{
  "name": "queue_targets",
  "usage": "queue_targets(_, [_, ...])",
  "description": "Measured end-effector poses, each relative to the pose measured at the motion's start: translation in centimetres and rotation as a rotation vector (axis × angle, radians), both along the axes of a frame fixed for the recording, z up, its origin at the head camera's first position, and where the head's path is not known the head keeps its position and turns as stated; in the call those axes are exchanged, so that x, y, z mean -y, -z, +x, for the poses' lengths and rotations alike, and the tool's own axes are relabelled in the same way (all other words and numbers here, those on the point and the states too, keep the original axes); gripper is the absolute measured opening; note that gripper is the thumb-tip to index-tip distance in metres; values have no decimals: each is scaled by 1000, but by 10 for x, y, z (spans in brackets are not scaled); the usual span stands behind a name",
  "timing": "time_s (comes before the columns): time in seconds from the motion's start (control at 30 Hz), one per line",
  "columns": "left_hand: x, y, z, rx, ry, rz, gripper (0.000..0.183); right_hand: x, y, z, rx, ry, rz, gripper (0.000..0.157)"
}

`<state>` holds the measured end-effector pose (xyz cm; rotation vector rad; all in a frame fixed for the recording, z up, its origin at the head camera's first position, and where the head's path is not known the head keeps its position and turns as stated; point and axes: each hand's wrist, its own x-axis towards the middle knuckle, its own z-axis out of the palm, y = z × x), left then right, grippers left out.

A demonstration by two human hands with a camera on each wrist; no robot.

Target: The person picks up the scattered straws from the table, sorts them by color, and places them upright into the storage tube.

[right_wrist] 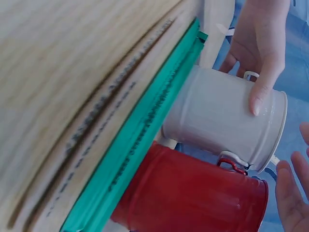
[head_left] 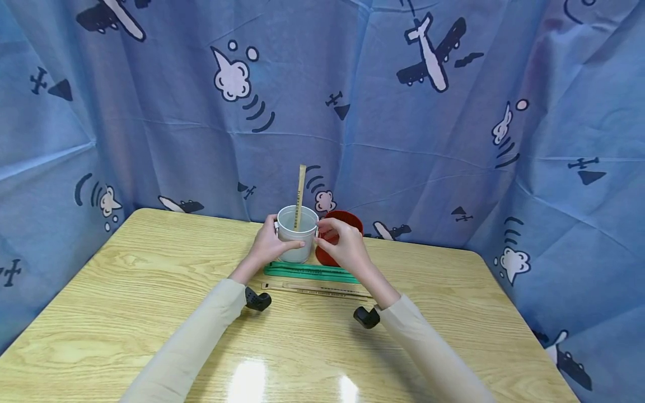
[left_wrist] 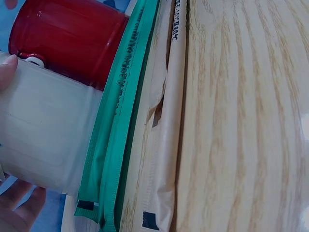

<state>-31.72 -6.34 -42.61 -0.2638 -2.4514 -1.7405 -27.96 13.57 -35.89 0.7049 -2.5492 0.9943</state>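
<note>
A small white bucket [head_left: 294,256] with side handles stands toward the far edge of the table. A long, narrow beige packet [head_left: 300,193] with dark print rises upright from it. My left hand [head_left: 264,243] grips the bucket's left side, its thumb across the front wall and its fingers round the outside. At the right rim, my right hand [head_left: 344,242] is held with fingers apart and nothing between them, as the right wrist view shows. Close beside the white bucket is a red bucket [right_wrist: 198,195], partly hidden by the right hand in the head view.
Green packets [head_left: 307,272] lie crosswise in front of the buckets. Nearer to me are beige packets [left_wrist: 174,135] lying parallel to them on the wood-grain table [head_left: 166,268]. A blue curtain [head_left: 302,84] with printed airplanes hangs behind the table and on both sides.
</note>
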Motion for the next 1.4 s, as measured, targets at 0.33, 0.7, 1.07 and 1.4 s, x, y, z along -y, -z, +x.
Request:
queue_targets(0.33, [0,0,0,1,3,-3,90,-16,13,12,61,-50,64,33])
queue_targets(0.7, [-1,1,-3,13,0,-28,92,-30,23,17,228,-50,192,35])
queue_targets(1.07, [2,1,-5,18,22,-38,92,-42,35,14,358,-128,369,27])
queue_targets(1.4, [4,2,-2,17,28,-27,92,-51,49,11,425,-161,430,20])
